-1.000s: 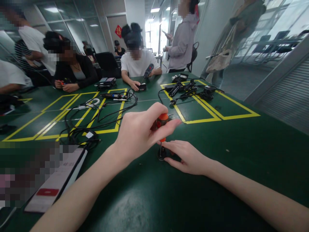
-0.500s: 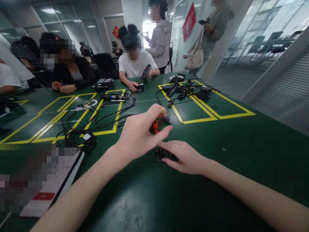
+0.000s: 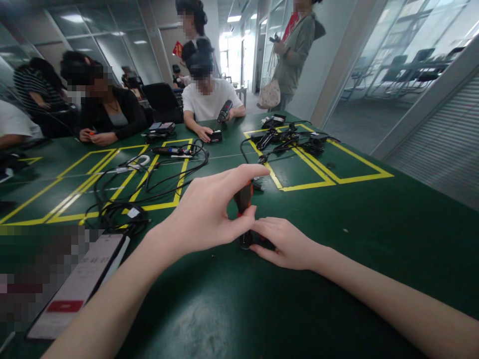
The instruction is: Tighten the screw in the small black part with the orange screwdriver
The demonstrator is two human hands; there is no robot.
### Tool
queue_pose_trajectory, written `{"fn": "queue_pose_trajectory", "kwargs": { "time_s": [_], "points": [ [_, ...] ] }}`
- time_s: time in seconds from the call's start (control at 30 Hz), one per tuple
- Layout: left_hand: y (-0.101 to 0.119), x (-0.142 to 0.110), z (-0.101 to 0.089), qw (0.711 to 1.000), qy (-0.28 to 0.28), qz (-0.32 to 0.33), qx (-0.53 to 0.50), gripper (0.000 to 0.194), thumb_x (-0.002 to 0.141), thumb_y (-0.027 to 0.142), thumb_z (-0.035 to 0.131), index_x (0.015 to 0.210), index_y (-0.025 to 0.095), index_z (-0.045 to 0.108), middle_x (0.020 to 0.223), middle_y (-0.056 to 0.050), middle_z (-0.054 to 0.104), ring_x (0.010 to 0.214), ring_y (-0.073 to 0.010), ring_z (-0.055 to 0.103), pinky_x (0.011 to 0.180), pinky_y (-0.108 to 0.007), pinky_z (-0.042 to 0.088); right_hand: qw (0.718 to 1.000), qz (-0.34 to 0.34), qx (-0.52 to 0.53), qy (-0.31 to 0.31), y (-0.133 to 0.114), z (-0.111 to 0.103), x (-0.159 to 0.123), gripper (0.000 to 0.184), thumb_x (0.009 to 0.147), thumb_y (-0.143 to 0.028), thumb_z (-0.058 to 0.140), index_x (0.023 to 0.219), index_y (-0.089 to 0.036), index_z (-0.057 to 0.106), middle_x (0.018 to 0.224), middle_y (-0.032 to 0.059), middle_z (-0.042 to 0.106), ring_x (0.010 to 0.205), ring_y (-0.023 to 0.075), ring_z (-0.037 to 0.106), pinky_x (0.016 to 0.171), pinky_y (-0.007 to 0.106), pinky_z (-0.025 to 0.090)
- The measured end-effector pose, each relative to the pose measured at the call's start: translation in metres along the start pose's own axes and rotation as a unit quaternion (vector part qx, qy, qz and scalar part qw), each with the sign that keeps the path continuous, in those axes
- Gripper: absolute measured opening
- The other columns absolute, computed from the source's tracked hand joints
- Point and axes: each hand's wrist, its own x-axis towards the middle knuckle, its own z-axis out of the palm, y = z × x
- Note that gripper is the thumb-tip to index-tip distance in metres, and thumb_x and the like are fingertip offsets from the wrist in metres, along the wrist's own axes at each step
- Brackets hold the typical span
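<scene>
An orange-and-black screwdriver stands upright in front of me. My left hand is around its handle, with the thumb against the near side and the index finger stretched out past the top. The other left fingers are mostly hidden behind. Under the screwdriver sits a small dark round-edged part on the green table. My right hand rests low beside it, with thumb and fingers on the dark part to hold it. The screwdriver's tip and most of that part are covered by my hands.
A tablet-like screen lies at the left. Black cables are coiled beyond it, and more cables and adapters lie within yellow tape at the back. Across the table a person in white holds a power drill.
My left index finger has straightened from its curl over the handle, and the left hand has shifted slightly, showing more of the screwdriver. My right hand stays nearly still. People standing behind have moved left.
</scene>
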Motion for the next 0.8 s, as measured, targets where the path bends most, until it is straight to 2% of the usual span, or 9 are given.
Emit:
{"fn": "queue_pose_trajectory", "kwargs": {
  "time_s": [0.17, 0.47, 0.53, 0.63, 0.7, 0.8],
  "points": [
    [-0.002, -0.001, 0.001, 1.0, 0.005, 0.009, 0.026, 0.03, 0.094, 0.027, 0.067, 0.122, 0.022, 0.059, 0.083, 0.004, 0.069, 0.065, -0.0114, 0.062, 0.063, -0.023, 0.043, 1.0, -0.012, -0.004, 0.01, 0.001, 0.002, 0.0, 0.043, 0.101, -0.024, 0.058, 0.142, -0.016, 0.049, 0.106, 0.012, 0.076, 0.091, 0.0252, 0.073, 0.078, 0.037, 0.056],
    [-0.001, -0.001, -0.006, 0.997, 0.006, 0.036, 0.062, 0.035, 0.093, 0.019, 0.058, 0.128, 0.02, 0.057, 0.1, -0.004, 0.071, 0.079, -0.0156, 0.067, 0.069, -0.026, 0.047, 1.0, -0.008, 0.004, 0.0, 0.001, 0.002, 0.0, 0.05, 0.101, -0.023, 0.059, 0.148, -0.015, 0.046, 0.105, 0.0116, 0.075, 0.089, 0.0249, 0.072, 0.077, 0.037, 0.056],
    [-0.002, -0.001, -0.006, 0.997, 0.006, 0.048, 0.065, 0.026, 0.095, 0.021, 0.06, 0.121, 0.021, 0.06, 0.098, -0.002, 0.072, 0.079, -0.0148, 0.067, 0.068, -0.025, 0.046, 1.0, -0.012, -0.001, 0.004, 0.001, 0.002, -0.001, 0.05, 0.101, -0.024, 0.058, 0.148, -0.015, 0.045, 0.108, 0.012, 0.075, 0.091, 0.0258, 0.072, 0.078, 0.038, 0.057],
    [-0.003, -0.002, -0.007, 0.996, 0.009, 0.067, 0.064, 0.007, 0.097, 0.026, 0.064, 0.098, 0.021, 0.06, 0.082, 0.002, 0.069, 0.069, -0.0121, 0.064, 0.061, -0.023, 0.04, 1.0, -0.02, -0.009, 0.011, 0.002, 0.003, -0.001, 0.049, 0.102, -0.024, 0.057, 0.148, -0.015, 0.044, 0.111, 0.013, 0.076, 0.095, 0.0269, 0.073, 0.079, 0.039, 0.057],
    [-0.002, -0.002, -0.009, 0.995, 0.005, 0.071, 0.065, 0.011, 0.096, 0.026, 0.065, 0.09, 0.02, 0.057, 0.074, 0.004, 0.064, 0.063, -0.0106, 0.059, 0.057, -0.023, 0.036, 1.0, -0.023, -0.01, 0.012, 0.002, 0.003, -0.002, 0.048, 0.102, -0.024, 0.057, 0.147, -0.015, 0.044, 0.11, 0.0129, 0.076, 0.094, 0.0267, 0.073, 0.078, 0.038, 0.057],
    [0.001, -0.001, -0.011, 0.995, -0.003, 0.069, 0.065, 0.008, 0.091, 0.021, 0.064, 0.091, 0.019, 0.056, 0.078, 0.003, 0.063, 0.065, -0.0108, 0.059, 0.059, -0.023, 0.038, 1.0, -0.018, -0.007, 0.008, 0.002, 0.003, -0.002, 0.048, 0.101, -0.024, 0.059, 0.146, -0.016, 0.045, 0.106, 0.0117, 0.075, 0.09, 0.0251, 0.073, 0.076, 0.036, 0.055]
  ]
}}
